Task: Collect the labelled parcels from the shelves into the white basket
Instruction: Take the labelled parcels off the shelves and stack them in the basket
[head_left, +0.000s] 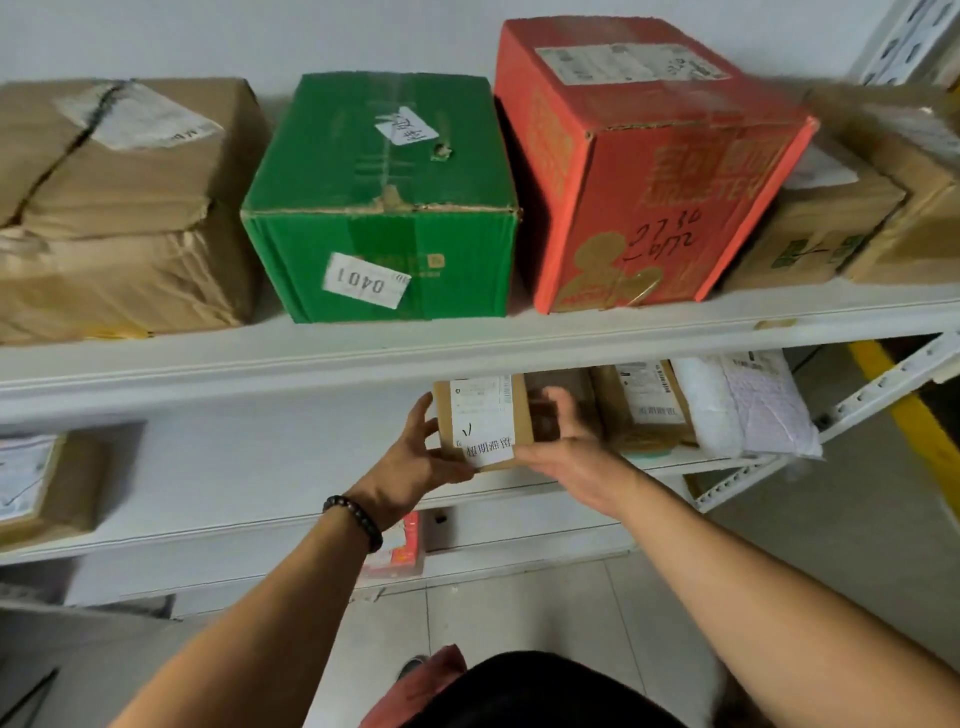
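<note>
The left hand (415, 460) grips the left edge of the small labelled parcel (483, 415) on the middle shelf (234, 509), at 5 o'clock from the green box (379, 197), and the right hand (566, 441) curls round its right side. The step looks like pulling this parcel off the shelf. Next it needs drawing toward 6 o'clock, clear of the brown parcel (649, 410) at its 3 o'clock, then carrying to the white basket, not in view.

Both hands, left hand (415, 462) and right hand (569, 441), are gripping a small labelled parcel (485, 418). It is sitting on the middle shelf (260, 525) (white label facing up).
</note>
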